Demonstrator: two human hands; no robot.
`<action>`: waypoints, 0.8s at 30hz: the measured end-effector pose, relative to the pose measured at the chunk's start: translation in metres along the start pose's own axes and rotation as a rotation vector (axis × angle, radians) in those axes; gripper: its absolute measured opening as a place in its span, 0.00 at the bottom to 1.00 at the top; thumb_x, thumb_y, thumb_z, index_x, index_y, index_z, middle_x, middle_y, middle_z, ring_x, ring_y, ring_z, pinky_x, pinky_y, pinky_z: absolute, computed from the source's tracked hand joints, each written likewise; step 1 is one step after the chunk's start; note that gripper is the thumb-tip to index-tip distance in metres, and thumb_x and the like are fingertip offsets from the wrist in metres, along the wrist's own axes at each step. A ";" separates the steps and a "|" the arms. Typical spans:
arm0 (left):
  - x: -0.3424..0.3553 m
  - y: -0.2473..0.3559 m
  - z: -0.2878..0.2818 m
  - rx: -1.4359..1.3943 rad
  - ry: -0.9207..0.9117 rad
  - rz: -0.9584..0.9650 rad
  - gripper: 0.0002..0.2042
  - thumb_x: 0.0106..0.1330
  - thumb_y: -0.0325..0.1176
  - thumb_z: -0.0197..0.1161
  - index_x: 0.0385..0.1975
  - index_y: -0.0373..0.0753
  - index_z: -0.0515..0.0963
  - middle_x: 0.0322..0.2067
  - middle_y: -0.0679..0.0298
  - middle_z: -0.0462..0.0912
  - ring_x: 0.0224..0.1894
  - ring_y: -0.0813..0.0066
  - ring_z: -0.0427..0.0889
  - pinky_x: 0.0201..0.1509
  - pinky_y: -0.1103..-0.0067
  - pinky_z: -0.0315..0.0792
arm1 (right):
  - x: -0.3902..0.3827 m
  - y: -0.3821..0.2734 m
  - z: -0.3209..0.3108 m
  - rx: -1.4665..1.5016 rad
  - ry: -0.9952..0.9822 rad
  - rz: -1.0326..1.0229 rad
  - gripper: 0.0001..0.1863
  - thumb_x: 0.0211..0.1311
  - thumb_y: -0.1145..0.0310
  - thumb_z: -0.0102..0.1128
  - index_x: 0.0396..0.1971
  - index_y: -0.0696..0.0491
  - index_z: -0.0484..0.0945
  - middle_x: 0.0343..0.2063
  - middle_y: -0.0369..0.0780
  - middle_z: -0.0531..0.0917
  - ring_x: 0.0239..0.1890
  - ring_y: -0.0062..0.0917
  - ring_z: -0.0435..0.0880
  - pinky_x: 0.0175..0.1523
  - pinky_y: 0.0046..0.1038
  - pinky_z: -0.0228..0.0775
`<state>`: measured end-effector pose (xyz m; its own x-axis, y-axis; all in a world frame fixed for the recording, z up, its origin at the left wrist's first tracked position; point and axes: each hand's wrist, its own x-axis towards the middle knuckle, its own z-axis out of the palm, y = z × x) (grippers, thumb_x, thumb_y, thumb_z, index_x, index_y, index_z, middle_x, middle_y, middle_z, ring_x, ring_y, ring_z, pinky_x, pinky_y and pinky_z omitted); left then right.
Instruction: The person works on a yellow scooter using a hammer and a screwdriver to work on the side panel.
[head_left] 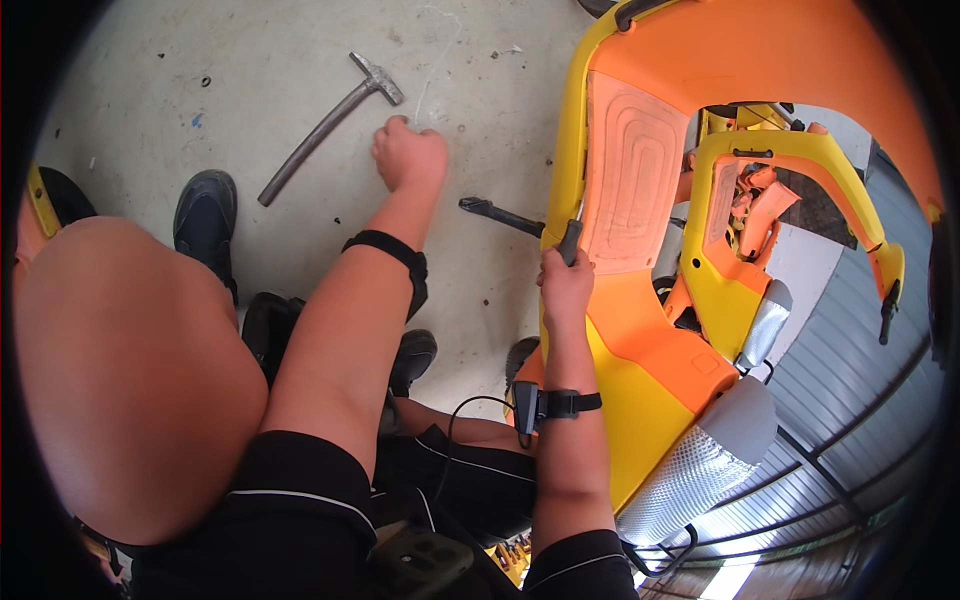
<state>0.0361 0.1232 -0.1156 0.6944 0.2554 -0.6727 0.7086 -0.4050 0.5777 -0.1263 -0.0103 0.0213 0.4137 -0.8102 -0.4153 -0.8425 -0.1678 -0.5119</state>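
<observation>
1 hammer [320, 140] nr L hand [412, 157]; R hand [567, 287] grips dk-handled tool [570, 241].

A workshop (ribbed metal sheeting [850, 375], too): hammer [326, 132] on floor [285, 60], orange vehicle bodies [640, 325].

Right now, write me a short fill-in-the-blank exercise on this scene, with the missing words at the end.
1. The right hand grips a slim tool by its dark ______.
2. The long tool lying on the floor near the left hand is a ______.
3. The large vehicle body beside the right hand is coloured orange and ______.

Missing words: handle; hammer; yellow.
</observation>
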 end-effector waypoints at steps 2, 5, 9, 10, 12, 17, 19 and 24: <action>0.009 -0.025 -0.009 0.088 0.145 0.133 0.23 0.58 0.34 0.60 0.55 0.37 0.71 0.58 0.52 0.69 0.64 0.53 0.64 0.66 0.64 0.61 | -0.009 -0.018 0.001 0.069 -0.023 0.066 0.09 0.59 0.68 0.60 0.34 0.57 0.74 0.19 0.34 0.74 0.15 0.17 0.71 0.19 0.21 0.59; 0.029 -0.053 -0.023 0.254 0.368 0.342 0.25 0.59 0.33 0.60 0.58 0.38 0.68 0.60 0.54 0.66 0.65 0.54 0.60 0.68 0.61 0.56 | -0.010 -0.027 -0.004 0.176 -0.074 0.140 0.08 0.59 0.70 0.59 0.36 0.56 0.74 0.20 0.34 0.73 0.15 0.16 0.70 0.15 0.19 0.54; 0.064 -0.092 -0.044 0.498 0.303 0.286 0.27 0.59 0.33 0.60 0.60 0.41 0.66 0.61 0.54 0.65 0.65 0.53 0.60 0.67 0.58 0.55 | -0.013 -0.036 -0.004 0.255 -0.149 0.206 0.08 0.59 0.70 0.59 0.37 0.54 0.73 0.21 0.34 0.73 0.15 0.16 0.70 0.16 0.18 0.54; 0.066 -0.097 -0.049 0.518 0.375 0.319 0.21 0.60 0.32 0.58 0.56 0.41 0.70 0.57 0.54 0.71 0.60 0.54 0.68 0.63 0.59 0.62 | -0.012 -0.034 -0.006 0.290 -0.168 0.216 0.08 0.59 0.69 0.59 0.36 0.54 0.73 0.21 0.34 0.73 0.15 0.16 0.70 0.16 0.18 0.54; 0.079 -0.098 -0.067 0.578 0.241 0.237 0.16 0.62 0.32 0.55 0.51 0.42 0.74 0.52 0.56 0.75 0.56 0.56 0.72 0.58 0.59 0.66 | -0.012 -0.032 -0.007 0.324 -0.186 0.225 0.08 0.60 0.69 0.59 0.36 0.54 0.73 0.21 0.34 0.73 0.16 0.16 0.70 0.16 0.18 0.54; 0.083 -0.102 -0.092 0.647 0.276 0.285 0.10 0.66 0.32 0.51 0.39 0.40 0.80 0.41 0.56 0.82 0.44 0.54 0.81 0.46 0.60 0.75 | -0.013 -0.031 -0.008 0.323 -0.207 0.230 0.07 0.60 0.69 0.59 0.35 0.53 0.73 0.21 0.34 0.73 0.16 0.17 0.71 0.16 0.19 0.56; 0.093 -0.105 -0.097 0.733 -0.007 0.353 0.12 0.66 0.35 0.52 0.43 0.35 0.75 0.41 0.50 0.81 0.42 0.48 0.81 0.46 0.61 0.75 | -0.012 -0.033 -0.005 0.326 -0.225 0.239 0.07 0.59 0.69 0.59 0.34 0.53 0.72 0.21 0.34 0.74 0.16 0.18 0.71 0.16 0.19 0.56; 0.037 -0.095 -0.064 0.271 -0.312 0.293 0.19 0.64 0.36 0.56 0.46 0.28 0.62 0.35 0.39 0.81 0.42 0.43 0.82 0.46 0.57 0.75 | -0.003 -0.023 0.000 0.345 -0.228 0.282 0.07 0.58 0.68 0.60 0.31 0.52 0.71 0.20 0.35 0.75 0.16 0.19 0.72 0.16 0.21 0.57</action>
<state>0.0021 0.2269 -0.1659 0.7595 -0.1610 -0.6303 0.4027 -0.6445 0.6499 -0.1084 -0.0046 0.0342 0.2837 -0.6476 -0.7072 -0.7853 0.2664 -0.5589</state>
